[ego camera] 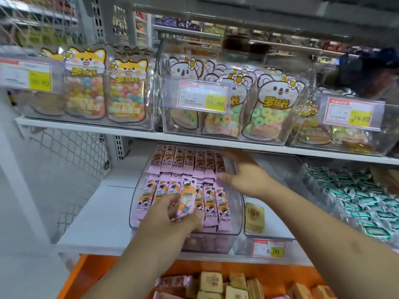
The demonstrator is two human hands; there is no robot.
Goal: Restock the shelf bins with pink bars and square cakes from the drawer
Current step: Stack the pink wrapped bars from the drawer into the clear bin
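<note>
Pink bars [212,199] fill the clear bin [238,223] at centre in two rows. At seven o'clock the left hand [172,214] pinches one upright pink bar [187,198] between thumb and fingers. At three o'clock of the bin, the right hand [243,173] rests on its rim, fingers spread. Square cakes [210,281] lie in the orange drawer [269,275] at six o'clock.
</note>
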